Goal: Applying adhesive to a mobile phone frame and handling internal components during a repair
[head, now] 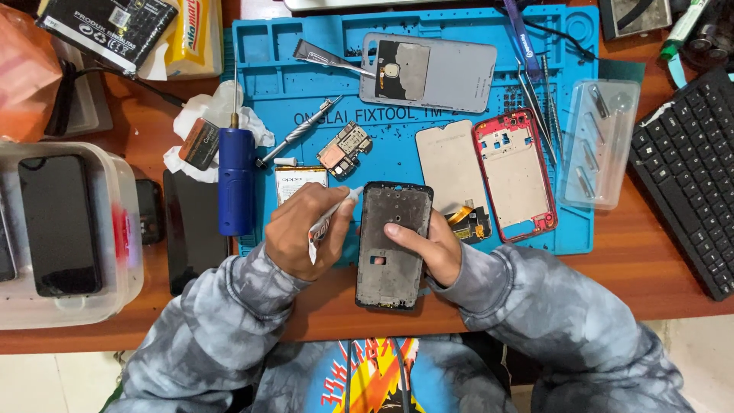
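A dark phone frame (391, 264) lies face-up at the front edge of the blue repair mat (267, 53). My right hand (432, 245) holds it from the right, thumb pressed on its middle. My left hand (302, 229) grips a small white tube (330, 218) with its tip pointing at the frame's upper left corner. A small battery (300, 180) lies just above my left hand, with a circuit board (344, 149) beside it.
On the mat lie a grey back cover (451, 76), a beige panel (451, 164), a red mid-frame (514, 172), tweezers (535, 99) and a blue electric screwdriver (235, 180). A black keyboard (692, 172) is at right; a plastic tub with a phone (57, 222) at left.
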